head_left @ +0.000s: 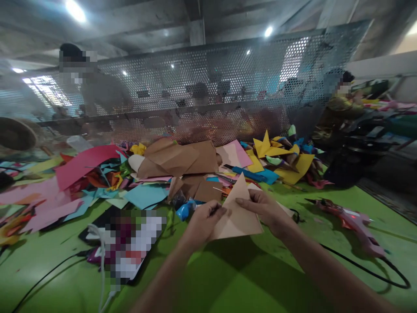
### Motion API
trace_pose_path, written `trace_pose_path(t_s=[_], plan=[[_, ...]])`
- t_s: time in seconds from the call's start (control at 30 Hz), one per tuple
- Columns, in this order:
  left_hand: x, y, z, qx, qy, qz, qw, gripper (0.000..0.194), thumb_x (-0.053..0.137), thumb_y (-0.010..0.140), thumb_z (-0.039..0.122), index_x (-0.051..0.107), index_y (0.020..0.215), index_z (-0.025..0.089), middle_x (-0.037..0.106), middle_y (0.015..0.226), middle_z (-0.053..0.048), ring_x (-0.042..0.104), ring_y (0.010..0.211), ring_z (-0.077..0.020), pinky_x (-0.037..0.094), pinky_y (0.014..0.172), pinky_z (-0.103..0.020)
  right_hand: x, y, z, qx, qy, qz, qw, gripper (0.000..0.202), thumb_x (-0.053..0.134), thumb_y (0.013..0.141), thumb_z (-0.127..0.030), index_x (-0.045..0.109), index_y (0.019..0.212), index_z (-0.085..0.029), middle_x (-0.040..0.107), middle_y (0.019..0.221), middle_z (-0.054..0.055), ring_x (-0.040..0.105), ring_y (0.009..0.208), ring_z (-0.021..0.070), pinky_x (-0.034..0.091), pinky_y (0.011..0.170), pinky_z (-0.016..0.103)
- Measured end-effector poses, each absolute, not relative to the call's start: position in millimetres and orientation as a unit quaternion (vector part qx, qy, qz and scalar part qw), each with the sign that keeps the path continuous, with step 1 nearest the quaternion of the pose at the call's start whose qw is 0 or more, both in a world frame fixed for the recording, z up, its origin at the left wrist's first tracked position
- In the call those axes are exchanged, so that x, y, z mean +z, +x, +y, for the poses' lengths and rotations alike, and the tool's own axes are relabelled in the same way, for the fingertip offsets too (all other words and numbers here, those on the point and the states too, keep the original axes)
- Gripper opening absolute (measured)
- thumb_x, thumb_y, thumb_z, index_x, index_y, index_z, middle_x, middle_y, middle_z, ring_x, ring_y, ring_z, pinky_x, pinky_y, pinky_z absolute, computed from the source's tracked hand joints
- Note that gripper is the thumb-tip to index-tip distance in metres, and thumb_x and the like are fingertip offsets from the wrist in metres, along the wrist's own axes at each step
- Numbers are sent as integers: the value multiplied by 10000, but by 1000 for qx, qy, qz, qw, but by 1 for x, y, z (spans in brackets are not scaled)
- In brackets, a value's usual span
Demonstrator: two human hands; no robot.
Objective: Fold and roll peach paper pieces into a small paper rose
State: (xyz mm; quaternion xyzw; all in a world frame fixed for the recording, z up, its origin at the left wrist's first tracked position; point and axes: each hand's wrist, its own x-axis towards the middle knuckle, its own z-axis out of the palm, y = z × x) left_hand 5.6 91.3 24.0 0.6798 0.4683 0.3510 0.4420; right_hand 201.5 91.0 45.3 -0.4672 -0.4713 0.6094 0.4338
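"In the head view, where's the paper?"

"The beige folded paper is right of centre, raised above the green tabletop, its pointed corner upward."

"What could go wrong?"

"Uneven pulling between the hands could skew the fold or crease the sheet. And the right forearm crosses near the black cord of the pink glue gun, at the right of the frame; a sideways sweep might snag it and drag the gun."

"How are the hands posed?"

"Forearms converge from the bottom edge. The left hand has its grip closed on the sheet's left side, fingers curled. The right hand pinches the right side, thumb flat on the front."
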Motion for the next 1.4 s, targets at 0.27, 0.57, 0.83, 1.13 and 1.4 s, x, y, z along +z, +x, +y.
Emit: trace_pose_path(t_s=[0.27, 0.57, 0.83, 1.13, 1.4], plan=[[28, -7, 96, 360, 671, 446, 470, 290, 576, 852, 425, 524, 701, 184, 437, 559, 65, 379, 507, -86, 273, 496, -213, 45, 214, 99, 524, -485, -387, 584, 390, 882, 540, -443, 713, 784, -190, 731, 719, 44, 640, 587, 196, 517, 548, 316], [38, -47, 104, 457, 643, 499, 359, 338, 693, 793, 433, 613, 1018, 193, 589, 725, 22, 536, 644, -121, 384, 587, -213, 55, 231, 111, 396, -423, -289, 762, 275, 878, 567, -310, 705, 773, -252, 743, 853, -10, 677, 768, 165, 560, 723, 291], [32, -34, 102, 345, 721, 489, 350, 311, 495, 928, 405, 676, 1083, 206, 720, 1056, -80, 644, 941, -222, 460, 815, -306, 47, 219, 106, 458, -453, -365, 673, 368, 896, 533, -428, 729, 795, -231, 736, 751, 1, 651, 614, 164, 520, 551, 264], [26, -16, 97, 357, 700, 424, 450, 313, 522, 899, 442, 655, 848, 164, 640, 799, -16, 567, 761, -154, 412, 659, -235, 33, 201, 95, 483, -493, -502, 521, 334, 780, 666, -506, 716, 800, -207, 720, 739, 31, 614, 585, 192, 456, 507, 284], [23, -12, 101, 433, 634, 484, 421, 233, 538, 836, 369, 540, 713, 171, 482, 656, 34, 436, 641, -116, 320, 583, -229, 38, 207, 96, 340, -493, -571, 561, 389, 659, 812, -505, 673, 1088, -232, 689, 1054, 72, 620, 936, 232, 488, 801, 348]])
